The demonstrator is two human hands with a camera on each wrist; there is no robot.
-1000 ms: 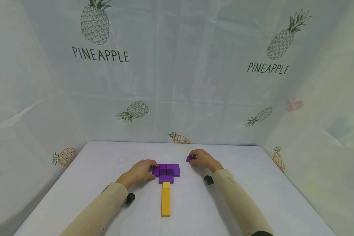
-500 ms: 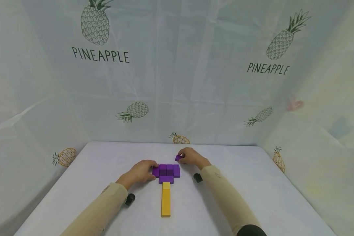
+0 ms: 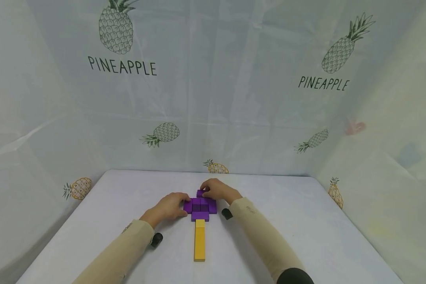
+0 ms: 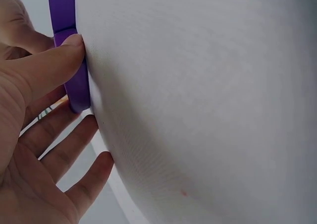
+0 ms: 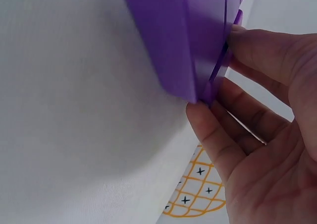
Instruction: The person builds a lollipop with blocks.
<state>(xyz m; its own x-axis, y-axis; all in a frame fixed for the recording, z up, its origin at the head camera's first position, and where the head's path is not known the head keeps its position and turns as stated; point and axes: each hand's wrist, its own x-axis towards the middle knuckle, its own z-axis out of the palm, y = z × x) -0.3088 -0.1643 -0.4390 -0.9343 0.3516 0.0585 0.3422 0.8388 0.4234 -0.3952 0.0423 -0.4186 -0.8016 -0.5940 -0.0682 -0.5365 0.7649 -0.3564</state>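
Observation:
Several purple blocks form a row on the table, with a flat purple block below the row and a yellow strip running toward me from it. My left hand pinches the row's left end block; its thumb lies on purple in the left wrist view, other fingers spread. At the row's far edge, my right hand pinches a small purple block, partly covered by the fingers. In the right wrist view, the row's right end block stands before that hand's fingertips.
A white table bears the blocks. Behind it and along both sides hangs a pale pineapple-print curtain. Black wrist-worn pieces show below each hand, beside the left cuff and the right cuff.
My right hand has carried the small purple block leftward, from right of the row to its far edge. The left hand has stayed at the left end block.

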